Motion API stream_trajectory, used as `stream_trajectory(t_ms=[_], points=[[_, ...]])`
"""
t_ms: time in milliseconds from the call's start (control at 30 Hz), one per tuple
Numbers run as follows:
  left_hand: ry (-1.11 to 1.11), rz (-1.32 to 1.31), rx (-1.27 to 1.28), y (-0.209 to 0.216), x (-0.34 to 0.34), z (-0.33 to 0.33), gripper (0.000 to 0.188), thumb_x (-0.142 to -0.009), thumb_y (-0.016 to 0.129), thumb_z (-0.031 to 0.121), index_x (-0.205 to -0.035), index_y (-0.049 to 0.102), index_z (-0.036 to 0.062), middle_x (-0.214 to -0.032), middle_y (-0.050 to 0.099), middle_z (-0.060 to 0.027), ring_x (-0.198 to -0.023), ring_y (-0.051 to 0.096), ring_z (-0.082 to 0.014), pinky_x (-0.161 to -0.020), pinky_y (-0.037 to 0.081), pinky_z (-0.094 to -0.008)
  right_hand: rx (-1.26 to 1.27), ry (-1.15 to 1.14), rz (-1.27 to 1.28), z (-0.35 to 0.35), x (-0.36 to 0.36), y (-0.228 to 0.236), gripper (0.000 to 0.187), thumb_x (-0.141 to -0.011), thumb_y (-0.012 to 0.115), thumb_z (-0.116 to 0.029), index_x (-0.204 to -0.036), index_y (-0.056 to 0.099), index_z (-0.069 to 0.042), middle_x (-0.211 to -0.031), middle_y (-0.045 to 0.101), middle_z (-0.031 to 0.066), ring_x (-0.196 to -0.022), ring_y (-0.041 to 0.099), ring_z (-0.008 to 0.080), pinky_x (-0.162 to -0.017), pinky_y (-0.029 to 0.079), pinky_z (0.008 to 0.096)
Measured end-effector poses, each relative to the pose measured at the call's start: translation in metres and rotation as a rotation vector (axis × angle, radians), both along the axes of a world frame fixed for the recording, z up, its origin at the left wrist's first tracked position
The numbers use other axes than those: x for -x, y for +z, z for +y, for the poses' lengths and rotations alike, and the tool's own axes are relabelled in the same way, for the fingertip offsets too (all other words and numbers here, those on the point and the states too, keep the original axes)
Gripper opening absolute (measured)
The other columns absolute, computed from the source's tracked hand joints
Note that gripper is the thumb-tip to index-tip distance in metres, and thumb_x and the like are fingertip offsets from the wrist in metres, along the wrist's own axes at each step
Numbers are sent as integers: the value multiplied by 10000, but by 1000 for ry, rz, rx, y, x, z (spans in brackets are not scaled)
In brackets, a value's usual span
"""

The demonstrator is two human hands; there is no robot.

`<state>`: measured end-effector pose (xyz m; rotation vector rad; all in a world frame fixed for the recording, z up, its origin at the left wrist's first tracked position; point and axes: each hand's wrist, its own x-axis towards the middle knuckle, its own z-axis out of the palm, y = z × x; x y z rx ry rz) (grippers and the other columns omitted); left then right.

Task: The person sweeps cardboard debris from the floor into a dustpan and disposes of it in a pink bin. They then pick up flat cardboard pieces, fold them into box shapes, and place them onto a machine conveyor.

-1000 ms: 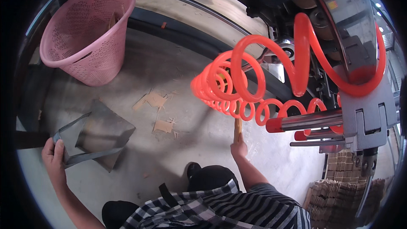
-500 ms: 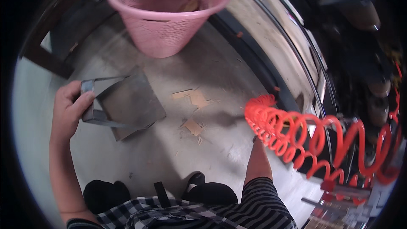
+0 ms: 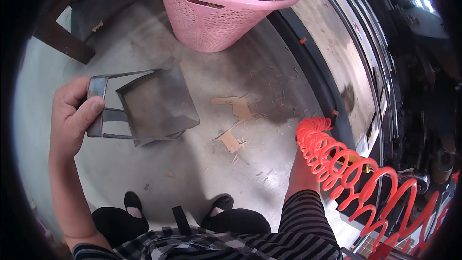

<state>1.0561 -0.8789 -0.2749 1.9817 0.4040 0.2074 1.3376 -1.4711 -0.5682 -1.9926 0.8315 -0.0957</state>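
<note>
The left hand (image 3: 72, 118) was closed around the strap handle of a grey metal dustpan (image 3: 156, 103), thumb laid over the top of the loop and fingers wrapped beneath it. The pan sat low over the concrete floor (image 3: 144, 173) at the left of the scene, its open mouth turned to the right; whether its underside touched the floor could not be told from this angle.

To the right of the pan, apart from it, lay flat cardboard scraps (image 3: 236, 107) — one larger piece farther off, a smaller one nearer — with fine splinters scattered around them. A pink perforated plastic basket (image 3: 216, 24) stood on the floor at the far side, beyond the pan, with some light-coloured pieces showing inside.

The right forearm ran up toward a coiled orange-red air hose (image 3: 332, 156) at the right, and the right hand itself was hidden behind the coils — its fingers could not be judged, though it appeared to be at the hose's end. Dark machinery (image 3: 418, 67) with long metal rails filled the right edge. Two dark shoes (image 3: 221, 204) showed at the near edge.
</note>
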Motion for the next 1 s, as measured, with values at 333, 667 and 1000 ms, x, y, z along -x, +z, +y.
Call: stream_trajectory(t_ms=[333, 667, 1000], points=[[-27, 25, 31, 0, 1, 9, 294, -815, 625, 273, -708, 497, 32, -621, 432, 45, -597, 374, -45, -532, 296, -211, 442, 649, 268, 56, 163, 28, 740, -624, 666, -99, -1316, 410, -46, -1009, 623, 198, -904, 612, 360, -770, 488, 410], [-86, -27, 71, -2, -7, 4, 264, -856, 596, 267, -806, 553, 11, -668, 440, 45, -629, 382, -46, -558, 301, -208, 215, 286, 227, -14, 403, 81, 641, -641, 625, -24, -1259, 455, 2, -772, 586, 55, -665, 575, 139, -587, 478, 278], [-77, -63, 99, 9, -5, -6, 193, -834, 601, 177, -740, 548, 18, -630, 459, 36, -579, 398, -40, -513, 300, -209, -263, -145, 166, -3, 262, 64, 198, -732, 494, 97, -869, 455, -41, -622, 530, 71, -428, 512, 164, -335, 392, 294]])
